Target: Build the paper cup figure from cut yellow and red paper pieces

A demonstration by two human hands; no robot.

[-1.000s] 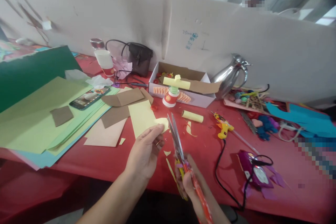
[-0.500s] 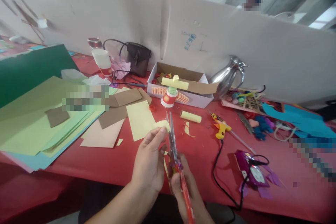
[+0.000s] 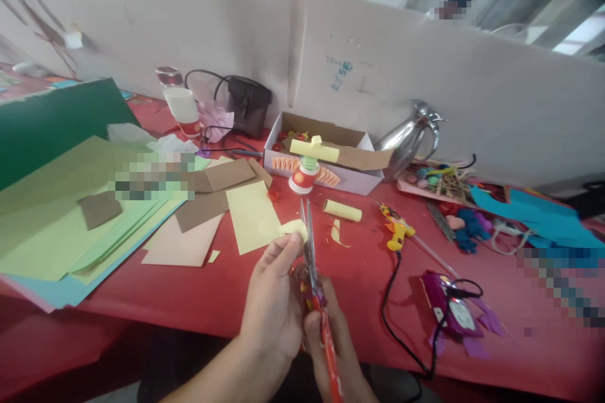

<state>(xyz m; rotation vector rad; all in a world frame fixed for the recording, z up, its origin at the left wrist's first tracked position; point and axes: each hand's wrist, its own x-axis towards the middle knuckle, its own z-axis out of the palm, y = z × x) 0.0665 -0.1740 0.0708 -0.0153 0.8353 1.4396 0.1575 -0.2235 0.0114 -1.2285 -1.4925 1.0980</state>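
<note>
Between the thumb and fingers of my left hand [image 3: 274,293] is a small piece of pale yellow paper [image 3: 293,227]. My right hand [image 3: 326,334] is wrapped round the red handles of a pair of scissors [image 3: 309,258]. The blades point away from me, slightly apart, right beside the paper's edge. Beyond them stands a red and white paper cup [image 3: 304,177] with a yellow paper roll [image 3: 314,150] across its top and folded orange strips at its sides. Another yellow roll [image 3: 343,210] lies to the right, near a curled paper scrap [image 3: 337,234].
Paper sheets [image 3: 57,214] and brown card [image 3: 201,208] cover the left. A white box [image 3: 326,179] stands behind the cup, with a metal jug [image 3: 411,135] beside it. On the right lie a yellow glue gun [image 3: 397,230] with its black cord and a purple box [image 3: 451,308].
The scissor blades have drawn slightly closer together at the paper's edge. Both hands keep nearly the same place; the yellow strip hanging below my left hand no longer shows.
</note>
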